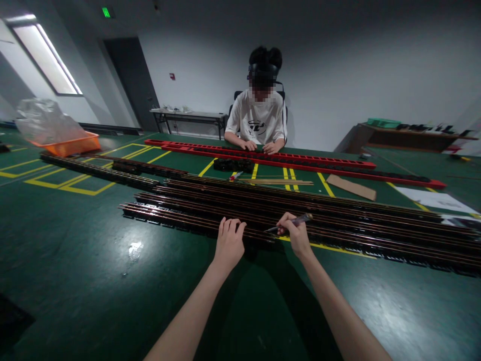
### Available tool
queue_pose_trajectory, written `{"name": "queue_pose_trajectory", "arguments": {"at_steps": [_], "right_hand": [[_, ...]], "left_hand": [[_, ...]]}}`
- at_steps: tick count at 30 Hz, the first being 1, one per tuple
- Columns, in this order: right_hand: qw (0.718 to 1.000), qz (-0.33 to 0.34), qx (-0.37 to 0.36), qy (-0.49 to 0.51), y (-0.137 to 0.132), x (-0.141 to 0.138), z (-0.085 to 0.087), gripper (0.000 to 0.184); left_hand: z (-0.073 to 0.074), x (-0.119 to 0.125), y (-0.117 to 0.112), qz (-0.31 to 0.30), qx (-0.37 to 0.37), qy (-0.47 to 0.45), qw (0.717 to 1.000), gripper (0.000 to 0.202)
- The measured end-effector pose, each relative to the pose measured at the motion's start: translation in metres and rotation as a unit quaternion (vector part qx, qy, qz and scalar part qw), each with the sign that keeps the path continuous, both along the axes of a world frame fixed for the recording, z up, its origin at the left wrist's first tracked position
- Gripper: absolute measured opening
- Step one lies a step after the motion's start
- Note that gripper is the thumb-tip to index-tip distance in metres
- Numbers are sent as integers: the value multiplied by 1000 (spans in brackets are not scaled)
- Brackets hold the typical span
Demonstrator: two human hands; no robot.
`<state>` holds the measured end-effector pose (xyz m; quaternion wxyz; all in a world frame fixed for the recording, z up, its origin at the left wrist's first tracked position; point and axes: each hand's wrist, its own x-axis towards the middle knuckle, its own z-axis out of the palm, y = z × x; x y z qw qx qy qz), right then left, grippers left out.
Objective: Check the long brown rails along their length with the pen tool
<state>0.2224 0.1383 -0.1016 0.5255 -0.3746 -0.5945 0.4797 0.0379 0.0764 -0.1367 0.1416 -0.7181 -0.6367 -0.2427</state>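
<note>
dim; bright window (pixel 45 60), glare on green tabletop (pixel 90 271)

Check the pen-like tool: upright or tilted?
Tilted: the pen-like tool slants in the right hand, its tip low toward the left hand and its back end raised.

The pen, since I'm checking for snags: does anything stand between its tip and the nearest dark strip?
Nothing visible does. The right hand holds the pen, tip at the dark strip; the left hand lies left of the tip, not between.
</note>
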Motion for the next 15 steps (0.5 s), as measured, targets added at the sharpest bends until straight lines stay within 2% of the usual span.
{"name": "queue_pose_trajectory", "arguments": {"at_steps": [8,15], "right_hand": [[999,-33,5,20,-2,1,2,17],[1000,-23,10,19,-1,1,1,15]], "left_hand": [[1,1,0,3,2,3,1000,42],[2,1,-1,2,3,0,1000,41]]}}
